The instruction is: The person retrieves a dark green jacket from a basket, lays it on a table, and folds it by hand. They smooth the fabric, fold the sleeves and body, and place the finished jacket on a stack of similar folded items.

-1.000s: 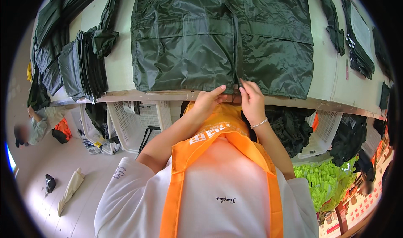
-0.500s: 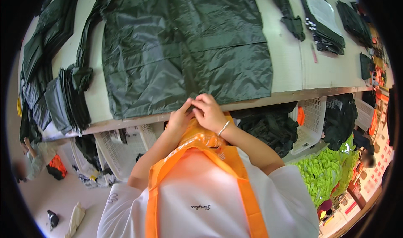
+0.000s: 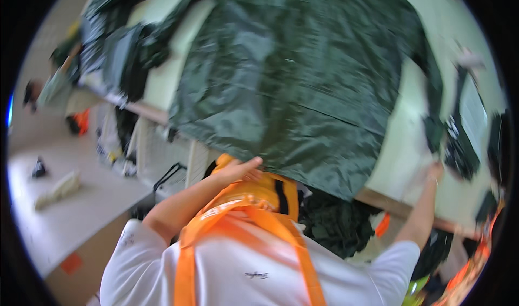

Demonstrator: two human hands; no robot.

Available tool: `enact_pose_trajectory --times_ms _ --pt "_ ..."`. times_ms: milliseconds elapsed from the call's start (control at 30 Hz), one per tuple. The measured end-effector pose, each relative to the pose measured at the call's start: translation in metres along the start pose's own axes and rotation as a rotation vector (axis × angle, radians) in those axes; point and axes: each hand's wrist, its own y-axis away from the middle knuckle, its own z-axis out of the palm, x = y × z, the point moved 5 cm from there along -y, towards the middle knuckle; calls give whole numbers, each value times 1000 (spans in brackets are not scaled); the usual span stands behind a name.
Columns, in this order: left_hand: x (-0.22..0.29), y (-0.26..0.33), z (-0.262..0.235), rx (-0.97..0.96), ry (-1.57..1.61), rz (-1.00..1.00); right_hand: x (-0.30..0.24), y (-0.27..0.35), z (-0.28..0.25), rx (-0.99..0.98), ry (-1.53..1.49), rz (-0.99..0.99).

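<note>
At the far left, a co-worker (image 3: 57,92) in a light top stands near the end of the table (image 3: 401,130), with a small black bundle (image 3: 39,167) and a length of pale cloth (image 3: 57,191) lying apart on the floor (image 3: 102,198). Next comes a stack of dark folded garments (image 3: 125,63) on the left part of the table, above a white basket (image 3: 197,163) standing beneath the front edge. The person's left hand (image 3: 243,171) is at the lower hem of the dark green jacket (image 3: 308,95), in front of the orange apron (image 3: 265,190); its fingers are loosely extended toward the right, and whether any fabric lies between them cannot be told. The jacket occupies the middle, spread over the table, its hem hanging past the front edge above a heap of dark fabric (image 3: 332,225). Farther right, its sleeve (image 3: 432,106) runs down the tabletop, bent away from the body of the jacket. The right hand (image 3: 434,171), at the end of an outstretched arm, is just below the cuff of this sleeve; it is blurred and perhaps touches the cuff, but how far the fingers are parted, and any hold, cannot be told. Rightmost on the table, just beside the cuff, is a dark folded bundle (image 3: 458,157) bearing a pale sheet (image 3: 473,117).
</note>
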Motion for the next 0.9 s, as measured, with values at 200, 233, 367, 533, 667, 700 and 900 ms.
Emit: enact_pose_trajectory --times_ms 200,233,367,533,667,700,900 --pt "74 59 -62 587 -680 741 63 10 -14 36 295 69" --pt "90 53 -80 711 -699 964 75 10 -26 99 267 156" --pt "80 23 -116 936 -1181 841 -64 34 -87 258 -253 69" --pt "46 18 -111 741 -1112 969 -325 169 -109 -45 -913 -112" --pt "25 32 -130 356 -1010 1129 -615 346 -110 -539 -1067 -271" --pt "20 47 -139 297 -843 1249 -665 383 -105 -610 -1049 -357" --pt "28 91 -303 701 -413 1281 -923 526 -55 -633 -1148 -739"
